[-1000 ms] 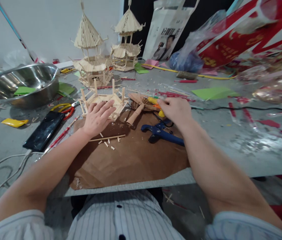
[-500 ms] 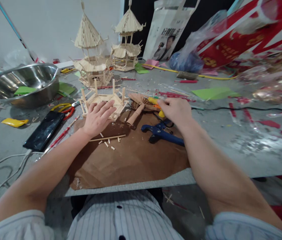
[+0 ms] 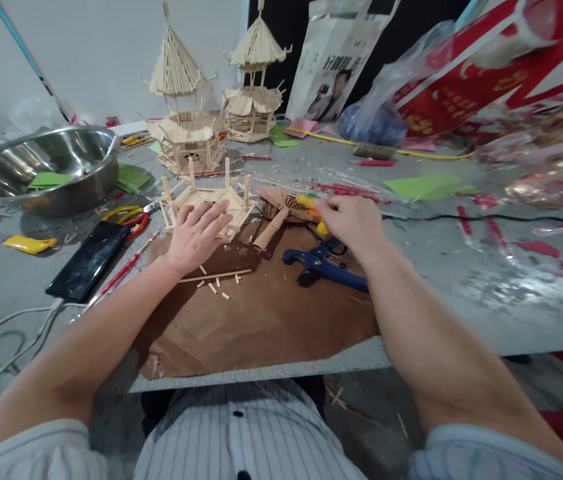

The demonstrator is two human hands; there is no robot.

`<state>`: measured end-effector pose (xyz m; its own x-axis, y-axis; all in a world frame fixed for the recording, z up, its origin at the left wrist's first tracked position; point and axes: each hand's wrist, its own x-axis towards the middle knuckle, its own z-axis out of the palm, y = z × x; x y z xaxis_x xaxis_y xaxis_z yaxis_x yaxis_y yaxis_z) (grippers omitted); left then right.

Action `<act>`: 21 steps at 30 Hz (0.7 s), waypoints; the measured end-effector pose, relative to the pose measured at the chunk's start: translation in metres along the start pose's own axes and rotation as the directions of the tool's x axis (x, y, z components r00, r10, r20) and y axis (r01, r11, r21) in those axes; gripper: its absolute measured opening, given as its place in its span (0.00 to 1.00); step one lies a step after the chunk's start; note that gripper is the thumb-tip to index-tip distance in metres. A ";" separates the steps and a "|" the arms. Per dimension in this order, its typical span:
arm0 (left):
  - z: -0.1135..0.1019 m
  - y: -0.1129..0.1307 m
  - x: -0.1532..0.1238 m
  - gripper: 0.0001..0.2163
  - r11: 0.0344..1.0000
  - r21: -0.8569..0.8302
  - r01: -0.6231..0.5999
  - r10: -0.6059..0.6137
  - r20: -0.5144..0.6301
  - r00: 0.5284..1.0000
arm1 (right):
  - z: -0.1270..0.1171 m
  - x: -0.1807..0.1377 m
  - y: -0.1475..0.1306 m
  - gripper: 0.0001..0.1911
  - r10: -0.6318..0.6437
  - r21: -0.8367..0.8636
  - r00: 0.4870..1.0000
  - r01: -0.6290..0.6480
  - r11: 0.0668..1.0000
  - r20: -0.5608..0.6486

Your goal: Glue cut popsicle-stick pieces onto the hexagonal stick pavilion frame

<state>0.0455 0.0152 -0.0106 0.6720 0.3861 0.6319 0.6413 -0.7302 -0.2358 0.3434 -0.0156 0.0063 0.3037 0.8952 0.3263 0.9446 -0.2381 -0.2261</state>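
Note:
My left hand [image 3: 198,233] lies with its fingers stretched out over the near side of a hexagonal wooden-stick frame [image 3: 226,230] with short upright posts. Part of the frame is hidden under that hand. My right hand [image 3: 354,223] is closed at a yellow glue gun [image 3: 305,201] with an orange part, its fingers covering much of it. Beside the gun lies a brown folded-paper piece [image 3: 271,230] with a rolled stem. A blue-handled cutter [image 3: 328,270] rests just below my right hand. A thin stick [image 3: 216,276] and several cut bits lie on the brown paper sheet [image 3: 256,327].
Two stick pagodas [image 3: 181,80] stand behind the frame. To the left are a steel basin [image 3: 96,180], a phone [image 3: 88,260] on a white cable, and pliers [image 3: 134,223]. A black cord [image 3: 461,216] runs right. Bags [image 3: 441,100] and scraps fill the back right.

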 end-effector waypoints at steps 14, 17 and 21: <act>0.000 0.001 0.000 0.16 1.000 -0.013 0.018 -0.018 0.010 1.000 | -0.001 0.000 -0.001 0.23 0.009 0.010 1.000 -0.009 1.000 0.008; 0.000 0.001 0.000 0.16 0.999 -0.031 0.019 -0.019 0.007 1.000 | -0.001 0.000 -0.001 0.24 0.000 0.008 1.000 0.000 1.000 0.006; 0.000 0.000 0.000 0.16 1.000 -0.003 0.009 -0.009 0.002 1.000 | 0.000 0.000 -0.001 0.24 -0.006 -0.002 1.000 0.006 1.000 0.006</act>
<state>0.0457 0.0148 -0.0105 0.6668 0.3937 0.6328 0.6463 -0.7282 -0.2280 0.3429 -0.0155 0.0066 0.2975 0.8989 0.3217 0.9465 -0.2335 -0.2227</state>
